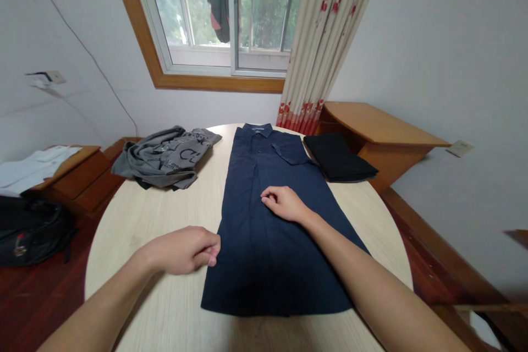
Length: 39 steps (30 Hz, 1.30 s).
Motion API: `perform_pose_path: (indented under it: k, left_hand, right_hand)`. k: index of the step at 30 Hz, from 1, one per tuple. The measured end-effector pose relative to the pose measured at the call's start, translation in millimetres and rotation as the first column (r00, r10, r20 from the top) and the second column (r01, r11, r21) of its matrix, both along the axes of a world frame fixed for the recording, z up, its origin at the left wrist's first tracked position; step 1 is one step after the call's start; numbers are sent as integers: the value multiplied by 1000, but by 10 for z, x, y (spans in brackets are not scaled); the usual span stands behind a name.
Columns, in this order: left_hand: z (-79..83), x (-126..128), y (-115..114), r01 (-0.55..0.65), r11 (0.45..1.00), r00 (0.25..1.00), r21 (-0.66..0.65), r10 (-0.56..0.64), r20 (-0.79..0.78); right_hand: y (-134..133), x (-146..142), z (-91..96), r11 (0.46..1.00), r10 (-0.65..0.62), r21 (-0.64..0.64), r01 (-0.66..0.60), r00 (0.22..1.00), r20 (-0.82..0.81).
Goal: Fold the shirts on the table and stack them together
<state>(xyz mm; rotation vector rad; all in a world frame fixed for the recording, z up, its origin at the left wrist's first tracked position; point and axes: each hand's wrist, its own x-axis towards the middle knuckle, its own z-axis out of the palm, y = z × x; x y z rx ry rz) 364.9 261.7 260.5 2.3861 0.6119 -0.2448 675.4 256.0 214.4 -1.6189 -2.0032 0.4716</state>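
Note:
A dark navy button shirt (284,264) lies front up, its collar (258,130) at the far end and its hem toward me. One short sleeve (292,153) rests across the upper right of the front; the other sleeve cannot be made out. My left hand (185,250) is closed on the shirt's left edge, near the hem, thumb and fingers pressed together. Over the middle of the shirt front sits my right hand (284,203), its fingers curled in. No cloth shows bunched between those fingers.
A crumpled grey printed shirt (169,157) lies at the back left of the round table (144,242). Folded black cloth (338,157) lies at the back right. Behind are a curtain (322,38), a window and a wooden desk (383,121); a black bag (33,231) is at left.

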Motion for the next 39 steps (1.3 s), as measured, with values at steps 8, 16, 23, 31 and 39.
perform_pose_path:
  k: [8, 16, 23, 31, 39]
  left_hand:
    - [-33, 65, 80, -136, 990, 979, 42, 128, 156]
    - [-169, 111, 153, -195, 968, 907, 160, 115, 406]
    - [-175, 108, 150, -167, 966, 877, 198, 54, 477]
    - [-198, 125, 143, -49, 989, 908, 142, -15, 419]
    - [-181, 180, 105, -168, 972, 907, 166, 87, 413]
  right_hand:
    - [-174, -119, 225, 968, 243, 43, -247, 967, 83]
    - [-440, -524, 368, 852, 501, 6, -524, 818, 283]
    - [-547, -626, 388, 788, 581, 135, -601, 798, 161]
    - [-591, -575, 415, 740, 662, -125, -661, 749, -40]
    - [-374, -476, 191, 906, 408, 124, -406, 913, 4]
